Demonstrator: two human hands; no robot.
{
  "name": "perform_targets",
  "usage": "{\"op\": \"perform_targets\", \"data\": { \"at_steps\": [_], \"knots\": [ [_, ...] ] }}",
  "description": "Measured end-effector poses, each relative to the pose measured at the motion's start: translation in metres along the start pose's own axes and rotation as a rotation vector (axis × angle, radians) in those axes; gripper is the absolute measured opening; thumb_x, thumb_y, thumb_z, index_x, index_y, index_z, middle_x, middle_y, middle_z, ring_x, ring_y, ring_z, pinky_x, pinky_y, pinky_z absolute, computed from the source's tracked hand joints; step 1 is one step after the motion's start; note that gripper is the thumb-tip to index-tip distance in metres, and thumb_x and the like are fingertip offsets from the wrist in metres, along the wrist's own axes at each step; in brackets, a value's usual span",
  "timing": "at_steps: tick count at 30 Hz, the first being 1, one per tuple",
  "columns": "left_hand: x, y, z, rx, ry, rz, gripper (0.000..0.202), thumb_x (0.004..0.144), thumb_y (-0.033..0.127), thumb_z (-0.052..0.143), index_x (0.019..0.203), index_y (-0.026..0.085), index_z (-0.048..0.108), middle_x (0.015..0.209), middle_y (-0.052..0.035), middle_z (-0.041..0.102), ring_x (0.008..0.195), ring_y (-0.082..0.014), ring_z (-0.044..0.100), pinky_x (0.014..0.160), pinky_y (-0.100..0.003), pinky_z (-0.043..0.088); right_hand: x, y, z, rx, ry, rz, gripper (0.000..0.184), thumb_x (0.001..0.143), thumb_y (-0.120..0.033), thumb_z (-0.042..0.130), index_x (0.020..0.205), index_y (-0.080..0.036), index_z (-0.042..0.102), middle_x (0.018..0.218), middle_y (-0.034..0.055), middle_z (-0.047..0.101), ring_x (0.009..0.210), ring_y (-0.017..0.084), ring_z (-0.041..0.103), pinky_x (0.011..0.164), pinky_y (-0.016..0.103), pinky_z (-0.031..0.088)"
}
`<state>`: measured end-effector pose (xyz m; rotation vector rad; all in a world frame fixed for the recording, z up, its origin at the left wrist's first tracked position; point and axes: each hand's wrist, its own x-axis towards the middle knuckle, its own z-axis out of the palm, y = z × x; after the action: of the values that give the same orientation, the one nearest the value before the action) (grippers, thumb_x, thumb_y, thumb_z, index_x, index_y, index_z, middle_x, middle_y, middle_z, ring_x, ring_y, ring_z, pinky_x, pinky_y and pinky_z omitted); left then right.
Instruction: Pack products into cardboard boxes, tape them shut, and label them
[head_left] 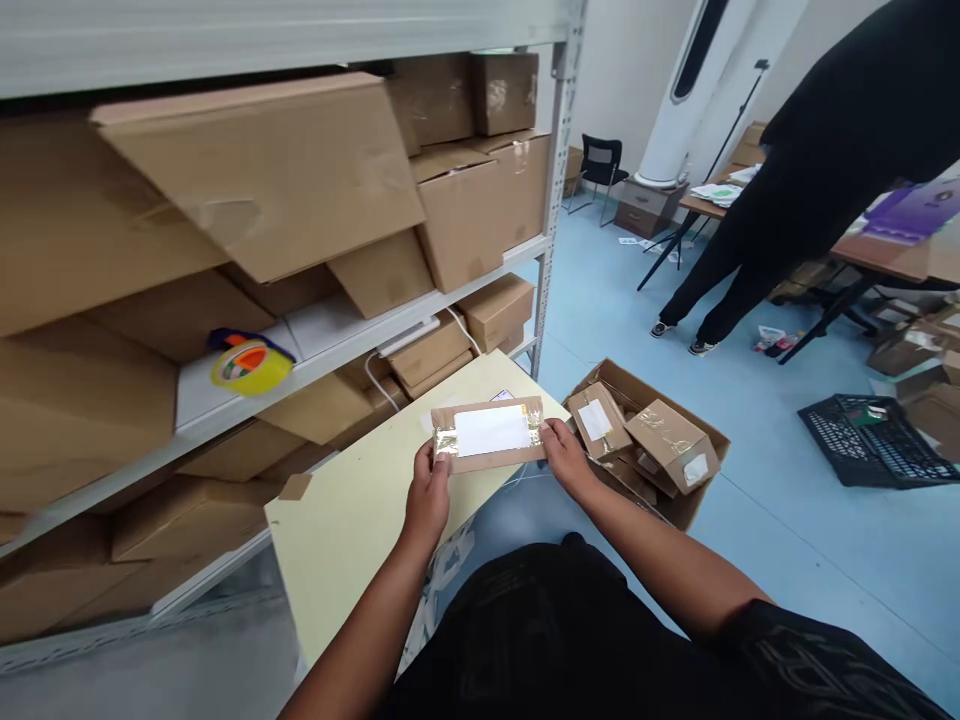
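A small flat cardboard parcel (491,436) with a white label and clear tape at both ends rests at the edge of a pale yellow table (352,520). My left hand (427,495) grips its left end, fingers curled round it. My right hand (566,458) holds the right end the same way. The parcel lies level between both hands, label facing up.
A metal shelf rack (559,180) full of cardboard boxes stands at the left, with a yellow tape roll (250,365) on it. An open carton (675,500) of small taped parcels sits on the blue floor. A person in black (795,200) bends over a desk; a black crate (870,440) lies nearby.
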<state>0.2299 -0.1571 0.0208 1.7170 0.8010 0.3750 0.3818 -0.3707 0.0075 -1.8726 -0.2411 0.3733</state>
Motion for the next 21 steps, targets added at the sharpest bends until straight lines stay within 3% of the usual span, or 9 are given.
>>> {"op": "perform_targets", "data": {
  "at_steps": [5, 9, 16, 21],
  "knots": [
    [0.019, 0.038, 0.11, 0.017, -0.173, 0.031, 0.056, 0.1, 0.064, 0.044, 0.144, 0.029, 0.052, 0.146, -0.0079, 0.06, 0.132, -0.0291, 0.057, 0.106, -0.044, 0.049, 0.037, 0.029, -0.106, -0.036, 0.105, 0.019, 0.047, 0.096, -0.063, 0.042, 0.102, -0.023, 0.065, 0.102, 0.0069, 0.073, 0.099, 0.029, 0.064, 0.088, 0.038, 0.046],
    [0.04, 0.063, 0.181, 0.078, -0.266, 0.036, 0.058, 0.099, 0.062, 0.047, 0.146, 0.028, 0.05, 0.145, -0.0094, 0.062, 0.129, -0.0303, 0.06, 0.105, -0.046, 0.048, 0.063, 0.046, -0.17, -0.045, 0.19, 0.04, 0.05, 0.095, -0.065, 0.042, 0.106, -0.022, 0.065, 0.111, 0.0099, 0.073, 0.105, 0.03, 0.063, 0.091, 0.039, 0.046],
    [0.101, 0.106, 0.282, 0.202, -0.499, 0.096, 0.054, 0.099, 0.058, 0.049, 0.142, 0.025, 0.054, 0.138, -0.0101, 0.067, 0.122, -0.032, 0.064, 0.104, -0.047, 0.048, 0.098, 0.079, -0.235, -0.048, 0.395, 0.146, 0.061, 0.094, -0.071, 0.039, 0.112, -0.02, 0.068, 0.112, 0.0117, 0.075, 0.103, 0.031, 0.065, 0.088, 0.038, 0.048],
    [0.155, 0.134, 0.35, 0.242, -0.708, 0.237, 0.061, 0.099, 0.057, 0.048, 0.152, 0.025, 0.047, 0.149, -0.0086, 0.06, 0.137, -0.0312, 0.055, 0.115, -0.044, 0.042, 0.132, 0.094, -0.27, -0.08, 0.501, 0.261, 0.062, 0.094, -0.067, 0.043, 0.129, -0.022, 0.066, 0.126, 0.0108, 0.072, 0.114, 0.031, 0.064, 0.097, 0.041, 0.048]
  ]
}}
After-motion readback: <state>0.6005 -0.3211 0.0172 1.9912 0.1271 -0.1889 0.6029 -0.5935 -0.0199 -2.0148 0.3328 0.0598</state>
